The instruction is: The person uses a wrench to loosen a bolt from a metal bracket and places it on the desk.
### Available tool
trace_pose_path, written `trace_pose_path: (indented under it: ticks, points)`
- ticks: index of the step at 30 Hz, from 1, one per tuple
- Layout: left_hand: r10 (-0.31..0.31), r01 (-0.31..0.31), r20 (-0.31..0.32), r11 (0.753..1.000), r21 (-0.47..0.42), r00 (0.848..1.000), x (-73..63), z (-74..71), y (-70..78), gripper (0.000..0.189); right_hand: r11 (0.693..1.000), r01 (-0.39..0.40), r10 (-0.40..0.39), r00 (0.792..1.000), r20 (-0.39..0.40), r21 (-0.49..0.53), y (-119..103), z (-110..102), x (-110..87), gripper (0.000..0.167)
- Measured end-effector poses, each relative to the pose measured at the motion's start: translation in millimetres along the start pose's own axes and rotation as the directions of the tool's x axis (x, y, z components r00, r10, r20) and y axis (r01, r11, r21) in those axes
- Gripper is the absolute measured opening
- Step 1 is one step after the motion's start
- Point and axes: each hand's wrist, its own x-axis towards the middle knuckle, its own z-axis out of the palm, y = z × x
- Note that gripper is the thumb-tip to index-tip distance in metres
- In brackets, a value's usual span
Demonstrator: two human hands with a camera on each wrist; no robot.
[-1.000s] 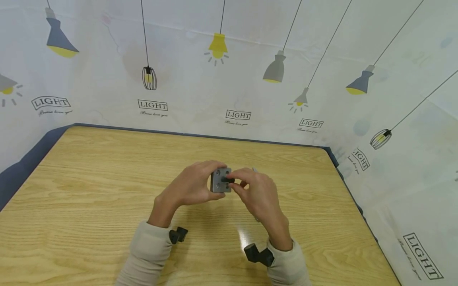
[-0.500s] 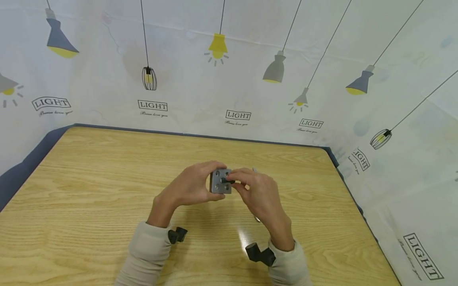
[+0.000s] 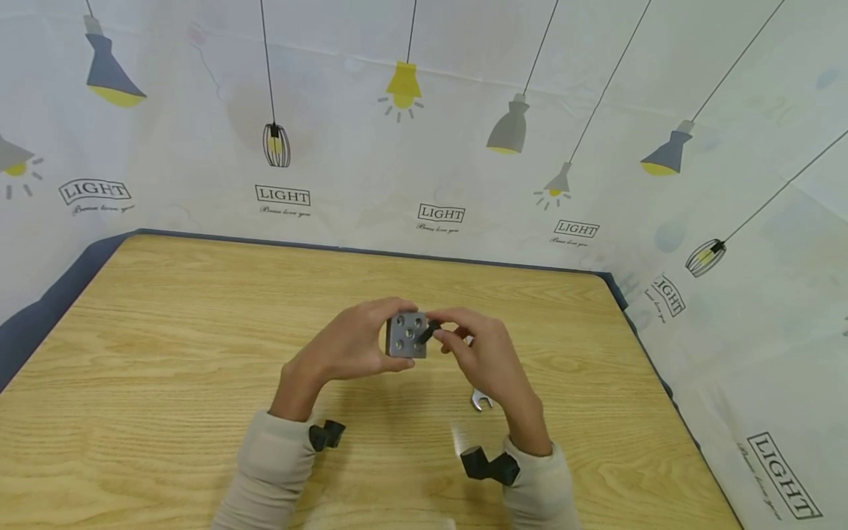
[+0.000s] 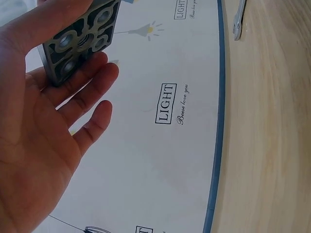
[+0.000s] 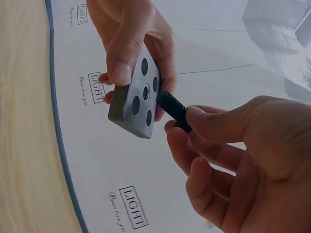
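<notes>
My left hand [image 3: 351,340] grips a square grey metal plate [image 3: 394,333] by its upper and lower edges above the table. In the right wrist view the plate [image 5: 130,118] shows a threaded centre hole with wider holes around it. Its recessed back face [image 4: 77,46] appears in the left wrist view. Thumb and fingertips of my right hand [image 3: 486,357] pinch a black threaded bolt [image 5: 174,110]. The bolt is out of the centre hole, tilted, its threaded end close to the plate's right side.
An open-ended wrench [image 3: 481,400] lies on the wooden table [image 3: 199,331], partly behind my right hand and wrist. Beyond the table's far edge hangs a white backdrop [image 3: 344,169] printed with lamps. Black wrist mounts [image 3: 489,466] stick out from both sleeves.
The bolt has come away from the plate's centre hole and tilted as my right hand drew it rightward. More of the wrench now shows. My left hand has barely moved.
</notes>
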Motion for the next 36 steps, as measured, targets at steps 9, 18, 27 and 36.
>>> trace_pose_path:
  ticks: [9, 18, 27, 36]
  points:
    - [-0.057, 0.057, 0.028, 0.998, -0.003, 0.998, -2.6, -0.6, -2.2, 0.077, 0.912, -0.287, 0.251, 0.956, 0.153, 0.294, 24, 3, 6.9, 0.033]
    - [-0.233, 0.224, 0.228, 0.973, 0.063, 0.946, -12.3, 9.4, -20.7, 0.083, 0.783, -0.509, 0.455, 0.861, 0.229, 0.357, 52, 17, 9.7, 0.033]
    - [-0.297, 0.281, 0.328, 0.955, 0.098, 0.896, -16.3, 25.9, -42.6, 0.086, 0.736, -0.615, 0.535, 0.785, 0.314, 0.284, 75, 42, 15.6, 0.046]
    - [-0.344, 0.316, 0.347, 0.939, 0.135, 0.873, -19.0, 30.7, -42.6, 0.088, 0.730, -0.646, 0.561, 0.753, 0.343, 0.224, 85, 58, 17.3, 0.038]
